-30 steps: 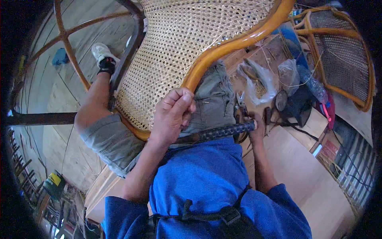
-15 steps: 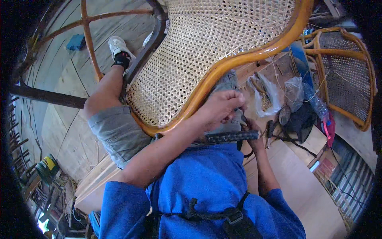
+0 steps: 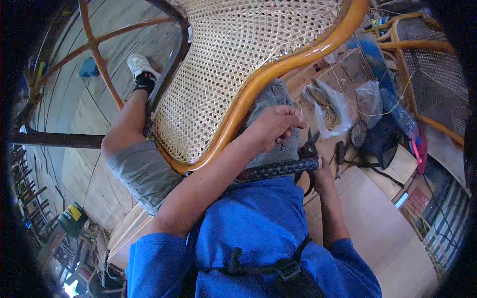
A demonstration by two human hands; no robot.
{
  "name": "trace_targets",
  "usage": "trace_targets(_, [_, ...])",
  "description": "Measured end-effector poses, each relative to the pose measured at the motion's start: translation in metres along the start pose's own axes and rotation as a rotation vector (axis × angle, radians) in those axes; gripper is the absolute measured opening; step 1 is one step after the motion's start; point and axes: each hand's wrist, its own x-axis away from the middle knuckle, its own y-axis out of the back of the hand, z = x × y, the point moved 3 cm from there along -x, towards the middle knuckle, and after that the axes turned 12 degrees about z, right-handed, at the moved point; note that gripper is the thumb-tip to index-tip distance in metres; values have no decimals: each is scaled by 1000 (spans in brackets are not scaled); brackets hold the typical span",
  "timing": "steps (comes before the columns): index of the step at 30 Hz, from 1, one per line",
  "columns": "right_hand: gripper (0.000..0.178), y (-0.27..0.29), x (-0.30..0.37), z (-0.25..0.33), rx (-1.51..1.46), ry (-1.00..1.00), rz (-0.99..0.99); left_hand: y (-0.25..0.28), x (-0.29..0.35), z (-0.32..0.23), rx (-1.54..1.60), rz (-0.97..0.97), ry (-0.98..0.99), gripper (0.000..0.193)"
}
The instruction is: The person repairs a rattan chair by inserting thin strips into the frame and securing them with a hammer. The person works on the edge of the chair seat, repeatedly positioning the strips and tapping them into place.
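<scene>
Head view: person is sitting with a cane panel (image 3: pixel 228 74) lying over the lap; everything below is being placed relative to that panel.
Cane panel: its narrow end is resting by the left thigh, its wide end is running off the top edge.
Rattan frame: orange-brown curved rim (image 3: pixel 264 75) is edging the panel's right side.
Left hand: hand (image 3: pixel 272 128) is hovering right of the panel's lower end; thumb and index are pinching together, other fingers curling in; cannot tell if a thin strand is between them.
Right hand: hand (image 3: pixel 324 175) is sitting farther right, behind the end of a checkered dark bar (image 3: pixel 280 170); fingers mostly hidden, cannot tell their grip.
Cutters: black cutters (image 3: pixel 309 149) are showing just beside that hand.
Plastic bag: clear bag (image 3: pixel 342 118) is lying right of the panel.
Second chair: its dark cane (image 3: pixel 439 87) is standing far right of the panel.
</scene>
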Motion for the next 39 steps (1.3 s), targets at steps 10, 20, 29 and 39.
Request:
trace_targets(10, [56,-16,14,41,504,37,94,-1,-7,0,-115,-9,15,13])
trace_targets(20, [26,-8,-29,15,-56,344,-2,-1,-6,1,-334,-44,41,18])
trace_targets(29, [27,-27,-9,63,417,485,-110,-3,-12,5,-646,-19,10,16])
trace_targets(39, [24,-27,-7,51,111,483,-102,-2,-9,5,-719,-45,-20,19])
